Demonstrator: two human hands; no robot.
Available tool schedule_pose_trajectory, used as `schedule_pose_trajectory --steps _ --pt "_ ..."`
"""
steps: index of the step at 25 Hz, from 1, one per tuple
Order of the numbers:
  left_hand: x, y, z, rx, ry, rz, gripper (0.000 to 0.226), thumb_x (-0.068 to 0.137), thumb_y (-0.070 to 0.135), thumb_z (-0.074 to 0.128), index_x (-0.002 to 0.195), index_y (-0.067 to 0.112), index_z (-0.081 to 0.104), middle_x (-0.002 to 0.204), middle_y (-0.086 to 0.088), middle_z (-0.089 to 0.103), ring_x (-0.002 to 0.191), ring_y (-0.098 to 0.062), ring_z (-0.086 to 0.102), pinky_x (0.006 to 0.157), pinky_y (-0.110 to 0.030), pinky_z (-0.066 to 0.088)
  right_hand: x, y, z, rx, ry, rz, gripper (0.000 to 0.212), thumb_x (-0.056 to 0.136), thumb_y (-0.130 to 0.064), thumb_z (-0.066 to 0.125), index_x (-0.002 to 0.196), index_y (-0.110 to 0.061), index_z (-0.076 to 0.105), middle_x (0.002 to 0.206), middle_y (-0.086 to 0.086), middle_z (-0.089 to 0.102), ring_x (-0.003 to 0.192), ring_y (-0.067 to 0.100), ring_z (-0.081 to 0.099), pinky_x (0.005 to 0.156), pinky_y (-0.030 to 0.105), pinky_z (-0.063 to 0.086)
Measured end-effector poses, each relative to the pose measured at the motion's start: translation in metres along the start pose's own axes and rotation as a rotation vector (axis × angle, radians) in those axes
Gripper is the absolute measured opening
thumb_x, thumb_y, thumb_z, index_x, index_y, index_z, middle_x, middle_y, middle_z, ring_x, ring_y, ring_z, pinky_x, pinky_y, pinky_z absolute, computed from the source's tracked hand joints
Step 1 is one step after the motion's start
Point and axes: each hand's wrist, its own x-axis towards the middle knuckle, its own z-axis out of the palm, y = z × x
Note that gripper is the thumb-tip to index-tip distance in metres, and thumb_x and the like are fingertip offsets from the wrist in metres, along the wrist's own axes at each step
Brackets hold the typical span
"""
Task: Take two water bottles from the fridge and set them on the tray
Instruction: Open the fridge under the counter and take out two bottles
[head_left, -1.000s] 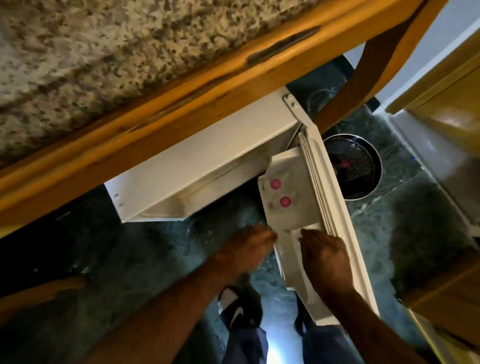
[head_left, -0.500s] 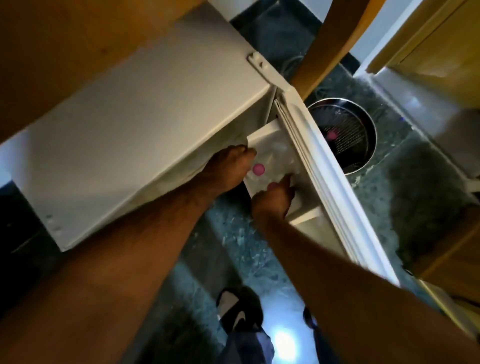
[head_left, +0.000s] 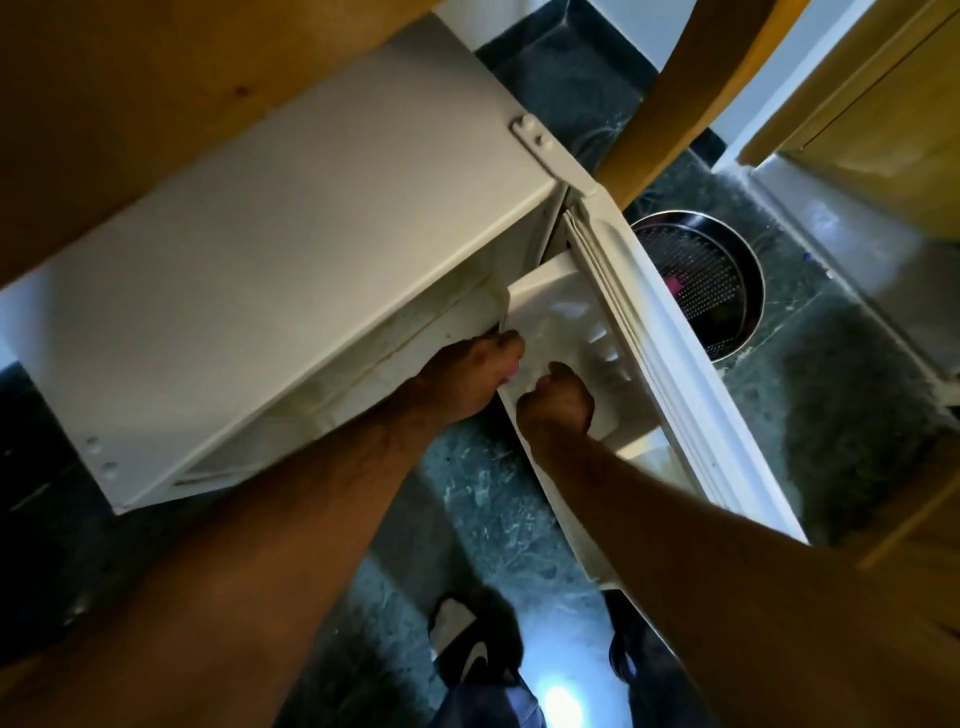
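A small white fridge (head_left: 311, 249) stands under a wooden counter, and I look down on its top. Its door (head_left: 675, 374) hangs open to the right, with a white door shelf (head_left: 550, 312) on the inside. My left hand (head_left: 462, 384) and my right hand (head_left: 558, 408) both reach into that shelf. Each hand is curled around the top of a water bottle. Only a sliver of pink cap shows by the left fingers (head_left: 514, 370) and by the right fingers (head_left: 544, 382). The bottle bodies are hidden. No tray is in view.
A steel pan with a perforated insert (head_left: 727, 291) sits on the dark green marble floor just beyond the door. A curved wooden piece (head_left: 691, 88) rises behind the fridge, and a wooden cabinet (head_left: 883, 119) stands at right. My shoes (head_left: 478, 649) are below.
Both hands have gone from the door's edge into the door shelf and closed over the two pink caps, which are now almost covered. My view has dropped closer to the fridge.
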Motion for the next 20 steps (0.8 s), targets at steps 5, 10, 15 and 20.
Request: schedule_pose_trajectory --steps 5,10,15,20 --pt "-0.079 0.035 -0.034 -0.364 0.294 -0.194 0.040 0.088 0.026 0.061 0.122 0.013 0.045 0.117 -0.015 0.065 0.100 -0.034 0.065 0.079 -0.041 0.056 -0.041 -0.022 -0.070 -0.166 -0.129 -0.300 0.047 0.082 -0.010 0.061 0.127 -0.019 0.051 0.112 0.001 0.063 0.094 0.020 0.061 0.083 0.028 0.051" --pt "-0.157 0.082 -0.109 -0.390 0.536 -0.372 0.042 0.088 0.048 0.049 0.116 0.017 0.051 0.099 -0.007 0.071 0.082 -0.022 0.070 0.068 -0.035 0.060 -0.091 -0.076 -0.173 -0.311 -0.186 -0.672 0.045 0.079 -0.011 0.068 0.121 -0.024 0.060 0.097 0.001 0.069 0.095 0.024 0.065 0.079 0.012 0.039" --pt "-0.192 0.114 -0.176 -0.330 0.648 -0.416 0.043 0.086 0.049 0.049 0.113 0.016 0.052 0.100 -0.006 0.070 0.086 -0.022 0.068 0.076 -0.036 0.061 -0.132 -0.115 -0.249 -0.599 -0.258 -0.921 0.047 0.080 -0.012 0.066 0.121 -0.032 0.056 0.108 0.002 0.068 0.087 0.018 0.061 0.075 0.025 0.044" --pt "-0.202 0.143 -0.186 -0.344 0.726 -0.498 0.046 0.083 0.047 0.050 0.111 0.011 0.055 0.102 -0.008 0.069 0.088 -0.019 0.064 0.080 -0.030 0.055 -0.124 -0.116 -0.296 -0.984 -0.268 -0.989 0.050 0.077 -0.009 0.065 0.123 -0.025 0.053 0.108 0.001 0.066 0.094 0.019 0.063 0.076 0.028 0.050"
